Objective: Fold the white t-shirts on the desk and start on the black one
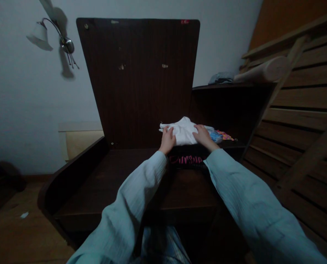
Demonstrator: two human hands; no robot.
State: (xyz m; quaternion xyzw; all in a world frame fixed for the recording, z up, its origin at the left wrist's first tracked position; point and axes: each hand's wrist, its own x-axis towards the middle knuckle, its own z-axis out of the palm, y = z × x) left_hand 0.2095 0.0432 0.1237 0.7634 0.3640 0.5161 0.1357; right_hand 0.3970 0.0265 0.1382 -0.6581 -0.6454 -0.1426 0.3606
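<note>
A folded white garment (183,132) lies on top of a black folded cloth with pink lettering (185,160), at the back of the dark wooden desk. My left hand (167,140) grips its left edge, with the thumb and fingers curled on the fabric. On the opposite side my right hand (204,137) holds the right edge, its fingertips on the cloth. Close by the right hand are a light blue cloth (216,136) and a pink and yellow patterned cloth (226,136). The dim light hides the finer folds.
A tall dark panel (144,84) stands behind the desk surface (97,183). To the right is a dark open shelf (231,86) with a pale roll (262,70) and a grey cloth (221,77) on top. Wooden slats (303,95) lean at far right.
</note>
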